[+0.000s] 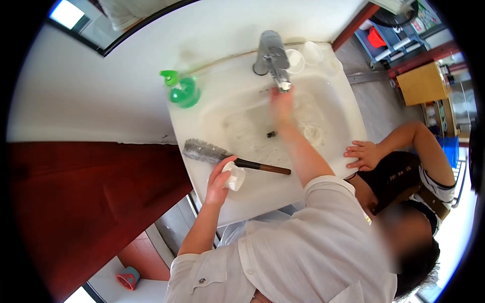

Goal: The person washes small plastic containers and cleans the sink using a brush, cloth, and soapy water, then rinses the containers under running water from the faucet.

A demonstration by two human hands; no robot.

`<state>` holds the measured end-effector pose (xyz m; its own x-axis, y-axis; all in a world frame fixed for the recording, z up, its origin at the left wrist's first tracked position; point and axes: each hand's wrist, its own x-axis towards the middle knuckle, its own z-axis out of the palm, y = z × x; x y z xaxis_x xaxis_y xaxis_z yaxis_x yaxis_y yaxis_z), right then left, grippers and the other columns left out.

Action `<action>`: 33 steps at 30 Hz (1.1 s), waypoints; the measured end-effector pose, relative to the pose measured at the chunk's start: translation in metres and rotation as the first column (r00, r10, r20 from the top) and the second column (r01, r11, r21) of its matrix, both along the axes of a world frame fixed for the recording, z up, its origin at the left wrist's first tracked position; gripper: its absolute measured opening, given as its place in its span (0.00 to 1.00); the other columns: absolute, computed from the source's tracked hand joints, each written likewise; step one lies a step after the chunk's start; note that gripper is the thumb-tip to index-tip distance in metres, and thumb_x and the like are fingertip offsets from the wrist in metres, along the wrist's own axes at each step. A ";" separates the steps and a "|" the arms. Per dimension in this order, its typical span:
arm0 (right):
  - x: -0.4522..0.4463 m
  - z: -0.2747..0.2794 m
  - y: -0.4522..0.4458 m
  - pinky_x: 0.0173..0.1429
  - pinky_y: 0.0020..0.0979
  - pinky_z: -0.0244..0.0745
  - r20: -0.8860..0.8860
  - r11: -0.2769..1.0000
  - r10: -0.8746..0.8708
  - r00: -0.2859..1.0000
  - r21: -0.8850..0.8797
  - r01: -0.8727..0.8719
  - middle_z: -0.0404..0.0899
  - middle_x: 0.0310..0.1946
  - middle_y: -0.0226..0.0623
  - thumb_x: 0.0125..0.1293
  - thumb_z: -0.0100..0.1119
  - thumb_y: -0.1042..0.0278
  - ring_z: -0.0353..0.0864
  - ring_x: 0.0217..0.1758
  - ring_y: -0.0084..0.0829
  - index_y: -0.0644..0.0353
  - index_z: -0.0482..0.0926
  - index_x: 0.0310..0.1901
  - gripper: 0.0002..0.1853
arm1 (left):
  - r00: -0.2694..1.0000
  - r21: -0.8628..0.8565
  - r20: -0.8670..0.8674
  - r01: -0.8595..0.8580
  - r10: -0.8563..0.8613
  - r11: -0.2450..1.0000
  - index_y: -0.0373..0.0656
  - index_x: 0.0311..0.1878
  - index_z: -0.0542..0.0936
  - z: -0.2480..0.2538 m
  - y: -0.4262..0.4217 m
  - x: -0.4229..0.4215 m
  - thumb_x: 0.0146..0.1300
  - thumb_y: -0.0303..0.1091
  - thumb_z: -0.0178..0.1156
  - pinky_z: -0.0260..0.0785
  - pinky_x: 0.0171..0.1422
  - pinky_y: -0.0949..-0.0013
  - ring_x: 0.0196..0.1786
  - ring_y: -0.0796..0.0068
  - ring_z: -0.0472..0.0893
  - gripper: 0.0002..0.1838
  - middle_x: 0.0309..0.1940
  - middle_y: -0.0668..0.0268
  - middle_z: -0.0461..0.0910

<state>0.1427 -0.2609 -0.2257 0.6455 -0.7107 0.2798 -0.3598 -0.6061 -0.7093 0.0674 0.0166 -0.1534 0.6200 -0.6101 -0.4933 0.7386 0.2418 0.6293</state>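
Observation:
My left hand is closed around a small white cup above the sink's near left rim. Right beside it, a bottle brush with grey bristles and a dark handle lies across that edge of the sink. My right hand reaches under the spout of the chrome faucet; motion blurs its fingers, so I cannot see their pose. Below it, the basin of the white sink has suds and water around a dark drain piece.
A green soap pump bottle stands on the back left corner. White cups sit right of the faucet. At the right, another person's hand rests on the sink rim. A dark red panel borders the left side.

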 end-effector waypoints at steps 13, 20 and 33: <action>-0.105 0.049 -0.141 0.43 0.41 0.69 -0.159 0.857 -0.143 0.977 -0.513 0.042 0.71 0.36 0.39 0.55 0.52 0.76 0.71 0.41 0.42 0.50 0.75 0.38 0.10 | 0.966 0.090 0.240 -0.120 0.096 0.989 0.34 0.58 0.68 0.022 -0.002 -0.013 0.51 0.34 0.51 0.59 0.59 0.73 0.53 0.74 0.70 0.28 0.52 0.63 0.71; -0.157 0.058 -0.179 0.42 0.37 0.67 -0.383 0.740 -0.131 0.914 -0.651 -0.167 0.70 0.32 0.35 0.50 0.53 0.77 0.71 0.38 0.39 0.45 0.79 0.39 0.15 | 0.961 0.111 0.248 -0.156 0.125 0.982 0.34 0.58 0.69 0.024 -0.008 -0.016 0.51 0.35 0.51 0.56 0.62 0.72 0.57 0.73 0.67 0.28 0.55 0.63 0.69; -0.259 0.089 -0.077 0.41 0.36 0.66 -0.826 0.738 -0.098 0.555 -0.434 -0.516 0.72 0.31 0.34 0.49 0.53 0.71 0.72 0.40 0.34 0.56 0.80 0.26 0.05 | 0.821 0.126 0.553 -0.253 0.144 0.959 0.34 0.57 0.70 0.021 -0.021 -0.019 0.53 0.29 0.49 0.46 0.68 0.67 0.63 0.68 0.61 0.25 0.58 0.59 0.64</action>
<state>-0.1165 -0.3381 -0.1367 0.9074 -0.4014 -0.1244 -0.3498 -0.8855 0.3057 0.0487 -0.0046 -0.1323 0.9159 -0.3760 -0.1405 0.2230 0.1856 0.9570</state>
